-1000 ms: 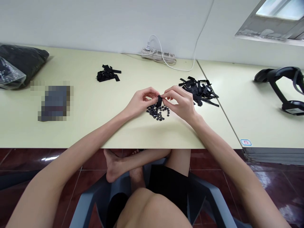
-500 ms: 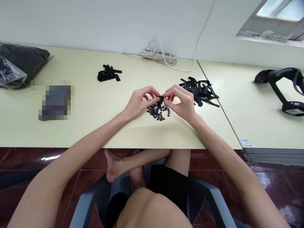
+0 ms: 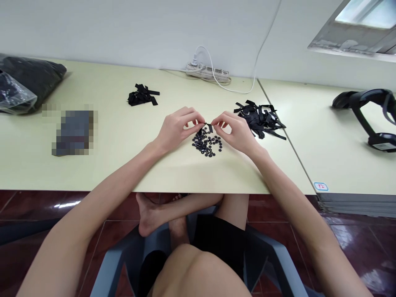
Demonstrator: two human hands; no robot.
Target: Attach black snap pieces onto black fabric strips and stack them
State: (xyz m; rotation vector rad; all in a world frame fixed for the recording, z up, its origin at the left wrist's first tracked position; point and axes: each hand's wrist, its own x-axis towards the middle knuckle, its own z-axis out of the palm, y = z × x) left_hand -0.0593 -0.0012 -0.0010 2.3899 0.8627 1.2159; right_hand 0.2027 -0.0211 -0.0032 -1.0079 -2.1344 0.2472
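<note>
Pinching 1 black strip (image 3: 210, 128) between them, the left hand (image 3: 177, 128) and right hand (image 3: 235, 131) hold it by the scattered black discs (image 3: 207, 146); a slipping fingertip grip could drop it there.

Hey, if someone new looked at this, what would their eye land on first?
Probably the left hand and right hand, close together at the centre with a small black strip between them. Just below is a scatter of small black discs. A tangled heap of black strips beside the right hand would likely come next.
</note>
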